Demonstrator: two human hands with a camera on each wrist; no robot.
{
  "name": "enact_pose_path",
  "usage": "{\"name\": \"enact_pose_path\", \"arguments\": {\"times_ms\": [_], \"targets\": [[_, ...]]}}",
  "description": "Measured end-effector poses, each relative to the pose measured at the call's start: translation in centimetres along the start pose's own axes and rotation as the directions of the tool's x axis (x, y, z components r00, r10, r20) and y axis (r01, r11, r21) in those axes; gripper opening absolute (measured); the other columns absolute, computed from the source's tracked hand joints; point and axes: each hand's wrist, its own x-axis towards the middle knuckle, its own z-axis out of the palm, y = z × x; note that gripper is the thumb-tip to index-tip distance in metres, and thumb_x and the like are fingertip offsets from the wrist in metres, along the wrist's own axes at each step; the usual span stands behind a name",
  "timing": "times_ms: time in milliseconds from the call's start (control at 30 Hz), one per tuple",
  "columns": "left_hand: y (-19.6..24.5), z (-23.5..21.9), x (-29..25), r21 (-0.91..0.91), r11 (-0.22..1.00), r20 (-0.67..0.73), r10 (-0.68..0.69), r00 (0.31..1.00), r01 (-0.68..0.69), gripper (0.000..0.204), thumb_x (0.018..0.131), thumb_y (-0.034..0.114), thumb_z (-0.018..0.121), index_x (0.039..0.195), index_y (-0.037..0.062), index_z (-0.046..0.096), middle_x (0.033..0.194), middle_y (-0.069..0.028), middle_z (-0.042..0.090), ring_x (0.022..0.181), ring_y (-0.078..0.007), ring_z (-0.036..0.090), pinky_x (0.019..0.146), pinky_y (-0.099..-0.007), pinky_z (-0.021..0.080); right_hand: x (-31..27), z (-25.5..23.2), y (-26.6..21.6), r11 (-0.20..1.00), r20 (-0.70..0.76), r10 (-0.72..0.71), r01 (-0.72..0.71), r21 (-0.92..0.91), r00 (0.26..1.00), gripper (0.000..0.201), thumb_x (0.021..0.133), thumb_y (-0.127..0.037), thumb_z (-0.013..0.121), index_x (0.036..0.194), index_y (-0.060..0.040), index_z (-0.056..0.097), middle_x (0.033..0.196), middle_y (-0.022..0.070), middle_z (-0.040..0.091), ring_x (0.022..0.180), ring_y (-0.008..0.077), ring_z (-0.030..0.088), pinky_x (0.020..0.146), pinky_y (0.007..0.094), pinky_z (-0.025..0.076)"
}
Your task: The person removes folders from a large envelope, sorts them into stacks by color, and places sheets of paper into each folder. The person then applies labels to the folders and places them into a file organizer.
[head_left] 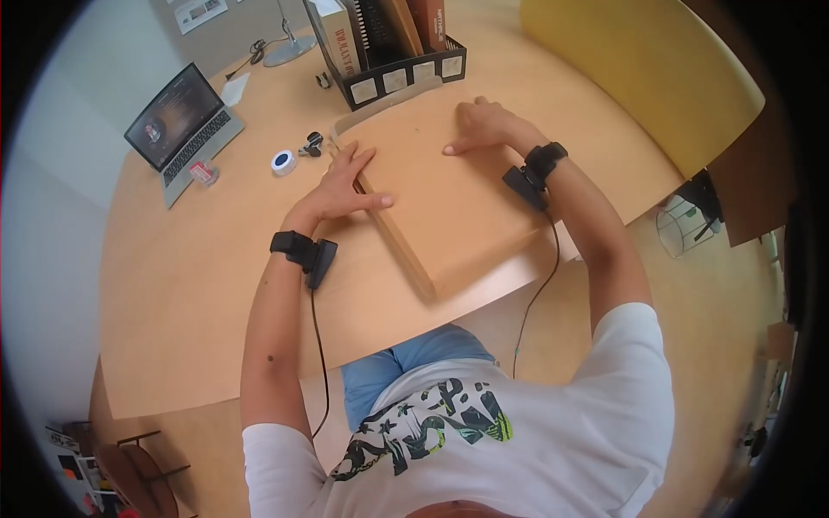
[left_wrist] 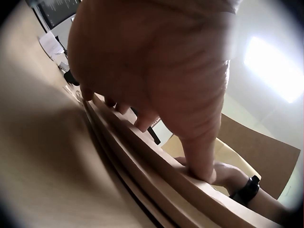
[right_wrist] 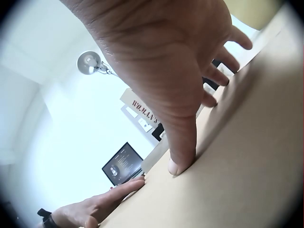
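A flat brown cardboard box [head_left: 462, 216] lies on the wooden table, its long left side angled toward the person. Along that side, the left hand [head_left: 341, 194] rests with spread fingers, its thumb on the top face near the edge. Layered cardboard edges [left_wrist: 156, 178] run beneath this hand in the left wrist view. Farther back and to the right, the right hand [head_left: 494, 127] touches the top face with its thumb and fingertips, palm raised off the surface. In the right wrist view the thumb [right_wrist: 183, 147] presses on the cardboard [right_wrist: 228, 180]. A flap [head_left: 389, 105] stands along the box's far edge.
Behind the box stands a black file holder [head_left: 406, 78] with books. To the left are an open laptop [head_left: 194, 129], a roll of tape [head_left: 282, 161] and a small black object [head_left: 310, 144]. A lamp base [head_left: 289, 50] sits farther back. A yellow chair back [head_left: 648, 78] borders the right.
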Motion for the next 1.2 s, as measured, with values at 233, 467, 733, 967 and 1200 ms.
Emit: {"name": "enact_pose_path", "arguments": {"times_ms": [233, 467, 733, 967, 1200], "targets": [[0.8, 1.1, -2.4, -0.429, 0.903, -0.095, -0.056, 0.994, 0.01, 0.109, 0.069, 0.049, 0.078, 0.146, 0.0041, 0.016, 0.145, -0.0254, 0.026, 0.137, -0.0368, 0.025, 0.112, -0.0453, 0.024, 1.0, 0.0, 3.4, 0.969, 0.099, -0.043, 0.018, 0.246, 0.994, 0.098, 0.062, -0.066, 0.073, 0.114, 0.0141, 0.052, 0.107, 0.0294, 0.061, 0.101, 0.0359, 0.062, 0.083, 0.0406, 0.05], [6.5, 1.0, -4.7, -0.919, 0.329, 0.095, -0.344, 0.934, 0.215, 0.053, 0.086, 0.016, 0.063, 0.128, 0.0005, 0.036, 0.128, -0.0137, 0.045, 0.122, -0.0213, 0.044, 0.097, -0.0458, 0.043, 0.9, -0.3, 3.1, 0.924, 0.228, 0.105, -0.18, 0.338, 0.968, 0.082, 0.058, -0.066, 0.078, 0.098, 0.0049, 0.068, 0.091, 0.0186, 0.068, 0.081, 0.0292, 0.067, 0.065, 0.0397, 0.051], [7.2, 3.7, -3.6, -0.983, 0.123, 0.047, -0.546, 0.836, 0.136, 0.042, 0.083, 0.008, 0.059, 0.119, 0.0001, 0.038, 0.129, -0.016, 0.041, 0.123, -0.0253, 0.041, 0.099, -0.0541, 0.038, 2.1, -1.3, 4.0, 0.921, 0.261, 0.158, -0.237, 0.309, 0.952, 0.095, 0.054, -0.062, 0.083, 0.118, 0.0035, 0.057, 0.104, 0.016, 0.063, 0.094, 0.025, 0.061, 0.076, 0.0334, 0.046], [10.0, 5.6, -4.3, -0.994, -0.007, 0.096, -0.499, 0.861, 0.107, 0.052, 0.082, 0.011, 0.059, 0.126, 0.0051, 0.033, 0.135, -0.012, 0.035, 0.124, -0.0271, 0.037, 0.101, -0.056, 0.033, 3.8, -0.7, 6.2, 0.942, 0.251, 0.017, -0.099, 0.32, 0.968, 0.106, 0.055, -0.058, 0.082, 0.132, 0.0041, 0.044, 0.128, 0.0232, 0.052, 0.119, 0.0347, 0.05, 0.098, 0.0375, 0.04], [9.6, 6.3, -5.8, -0.95, 0.105, 0.208, -0.491, 0.846, 0.295, 0.025, 0.089, 0.017, 0.053, 0.108, 0.0017, 0.054, 0.102, -0.0091, 0.055, 0.095, -0.0173, 0.055, 0.085, -0.0388, 0.047, 5.1, -0.8, 5.7, 0.991, 0.317, -0.021, -0.023, 0.132, 0.948, 0.113, 0.055, -0.055, 0.082, 0.141, 0.0017, 0.034, 0.139, 0.0242, 0.042, 0.131, 0.035, 0.039, 0.107, 0.0378, 0.033]]}}
